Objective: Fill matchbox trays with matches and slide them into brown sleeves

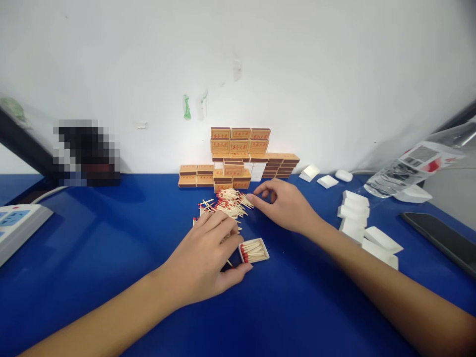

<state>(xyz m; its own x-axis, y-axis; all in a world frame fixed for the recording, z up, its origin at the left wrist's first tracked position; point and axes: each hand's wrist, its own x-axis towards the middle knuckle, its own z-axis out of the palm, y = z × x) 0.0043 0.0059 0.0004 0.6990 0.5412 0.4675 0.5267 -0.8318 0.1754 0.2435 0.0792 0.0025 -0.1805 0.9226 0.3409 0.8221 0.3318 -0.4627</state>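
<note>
A loose heap of red-tipped matches (231, 202) lies on the blue tabletop. My left hand (203, 258) arches over its near left part, fingers bent and thumb stretched apart from them. Thumb and index finger come up against the left end of a small white matchbox tray (263, 257), which holds a layer of matches (253, 249) with heads to the left. A few matches show under the left palm. My right hand (284, 203) is at the heap's right edge, fingers curved and parted from the thumb; the thumb tip is close to the matches. No held match can be seen there.
Yellow-orange matchboxes (240, 146) stand stacked against the white wall behind the heap. Several white trays (355, 210) lie to the right, near a clear plastic bottle (401, 171) and a black phone (442, 240). A power strip (22, 228) sits at the left.
</note>
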